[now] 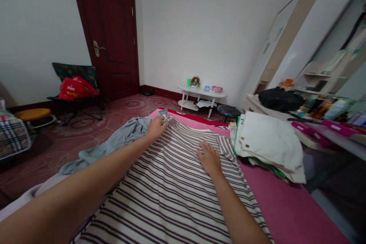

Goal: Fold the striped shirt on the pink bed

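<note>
A white striped shirt (171,183) with dark lines lies spread flat on the pink bed cover (274,202) in front of me. At its far left corner my left hand (160,125) is closed on a bit of the striped cloth, fingertips partly hidden. Farther right, my right hand (210,158) rests palm down on the fabric with fingers spread, holding nothing. Slight wrinkles run between the two hands. A short folded part of the shirt lies right of my right hand. Grey cloth (122,137) lies crumpled beside my left forearm.
Folded white clothes (268,141) are stacked to the right of the shirt. A desk (254,103) with a black bag (281,99) stands beyond them. Near the far wall are a small white table (200,91) and a round stool (228,111). A red bag (77,88) sits on a folding chair.
</note>
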Available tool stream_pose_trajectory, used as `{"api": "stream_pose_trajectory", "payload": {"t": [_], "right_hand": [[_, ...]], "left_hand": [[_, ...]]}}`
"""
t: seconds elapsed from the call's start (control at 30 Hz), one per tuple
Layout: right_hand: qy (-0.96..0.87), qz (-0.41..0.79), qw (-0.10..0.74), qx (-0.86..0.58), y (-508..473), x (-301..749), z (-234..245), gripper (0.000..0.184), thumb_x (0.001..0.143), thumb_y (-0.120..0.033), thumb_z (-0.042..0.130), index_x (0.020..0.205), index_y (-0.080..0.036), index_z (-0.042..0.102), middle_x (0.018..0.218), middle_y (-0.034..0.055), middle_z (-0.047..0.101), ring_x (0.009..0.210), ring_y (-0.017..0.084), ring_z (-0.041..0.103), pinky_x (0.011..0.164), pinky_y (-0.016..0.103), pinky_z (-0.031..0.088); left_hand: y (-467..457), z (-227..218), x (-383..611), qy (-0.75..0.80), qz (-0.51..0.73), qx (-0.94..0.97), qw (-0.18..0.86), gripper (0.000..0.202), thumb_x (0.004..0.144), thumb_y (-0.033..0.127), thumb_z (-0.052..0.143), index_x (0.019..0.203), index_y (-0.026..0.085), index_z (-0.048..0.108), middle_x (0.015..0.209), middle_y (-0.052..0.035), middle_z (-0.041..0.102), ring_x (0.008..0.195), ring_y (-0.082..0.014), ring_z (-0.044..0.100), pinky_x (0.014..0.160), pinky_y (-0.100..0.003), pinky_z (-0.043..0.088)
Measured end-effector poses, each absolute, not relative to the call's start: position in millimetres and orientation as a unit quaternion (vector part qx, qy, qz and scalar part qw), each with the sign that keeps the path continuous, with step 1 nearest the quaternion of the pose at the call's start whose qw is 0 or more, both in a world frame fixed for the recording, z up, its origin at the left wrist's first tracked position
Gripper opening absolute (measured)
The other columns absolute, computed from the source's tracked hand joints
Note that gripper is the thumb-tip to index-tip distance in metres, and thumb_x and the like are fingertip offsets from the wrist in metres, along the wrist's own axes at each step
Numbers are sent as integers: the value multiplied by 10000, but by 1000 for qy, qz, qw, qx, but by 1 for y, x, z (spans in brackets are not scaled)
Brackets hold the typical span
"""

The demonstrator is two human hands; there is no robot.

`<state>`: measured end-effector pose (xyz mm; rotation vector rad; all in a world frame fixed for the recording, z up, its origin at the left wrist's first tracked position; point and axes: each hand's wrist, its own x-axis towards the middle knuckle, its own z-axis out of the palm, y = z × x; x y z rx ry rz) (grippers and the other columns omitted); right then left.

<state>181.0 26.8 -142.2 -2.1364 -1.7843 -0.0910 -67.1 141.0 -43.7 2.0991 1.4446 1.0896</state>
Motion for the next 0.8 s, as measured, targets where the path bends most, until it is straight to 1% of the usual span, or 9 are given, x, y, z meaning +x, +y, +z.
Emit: {"api": "stream_pose_trajectory", "payload": {"t": [0.07,0.2,0.27,0.4,0.53,0.6,0.63,0.7,0.8], "right_hand": [[-631,-29,175,-755,26,180,-141,472,943,-425,358,1365,-245,470,1491,45,369,1382,241,272,1106,464,184],[-630,-31,170,-757,25,179,-138,471,934,-392,372,1369,-240,466,1493,41,366,1384,236,265,1108,451,185],[-630,-29,170,-757,24,180,-138,466,929,-375,379,1366,-242,471,1491,40,370,1382,235,270,1108,453,186],[-628,-26,178,-757,25,181,-139,460,924,-376,392,1354,-240,486,1483,50,382,1377,239,280,1105,460,194],[-626,-27,188,-756,26,180,-139,451,921,-363,404,1344,-239,496,1471,50,400,1369,242,295,1105,465,196],[-627,-26,191,-755,25,180,-138,446,916,-354,412,1337,-237,502,1465,50,410,1365,246,302,1104,471,196],[-629,-27,195,-752,25,180,-138,442,914,-353,418,1329,-233,510,1459,53,418,1361,247,309,1103,468,202],[-632,-34,211,-745,24,182,-138,423,906,-350,436,1293,-215,542,1433,66,450,1341,242,341,1098,436,226],[-641,-37,258,-722,23,187,-138,372,898,-324,450,1210,-176,589,1337,86,540,1260,216,440,1072,353,285]], "left_hand": [[115,-51,-54,384,305,852,183,154,806,275,599,921,211,679,1067,-45,678,1067,-196,584,941,-273,431],[73,-62,-32,89,64,982,151,147,833,205,567,905,230,693,896,-10,715,897,-159,637,827,-215,462],[67,-59,-29,121,98,979,129,225,853,159,511,964,236,692,937,-14,716,893,-157,637,821,-218,456],[85,-48,-40,317,268,907,74,326,881,175,448,1148,222,628,1145,-52,647,1075,-195,573,938,-287,426],[97,-52,-52,339,225,910,78,428,848,432,559,1201,194,604,1185,-94,612,1115,-247,545,954,-332,422],[91,-60,-52,295,155,937,101,552,731,560,656,1152,203,635,1127,-102,632,1068,-277,562,935,-358,428],[86,-64,-51,291,143,938,125,548,654,549,725,1080,210,667,1082,-98,646,1048,-289,566,937,-369,421],[80,-70,-46,332,178,905,199,363,568,420,805,844,208,701,950,-84,668,1002,-294,577,938,-372,409],[87,-69,-39,431,291,800,299,144,695,302,698,645,184,632,754,-56,645,888,-246,602,867,-333,433]]}}
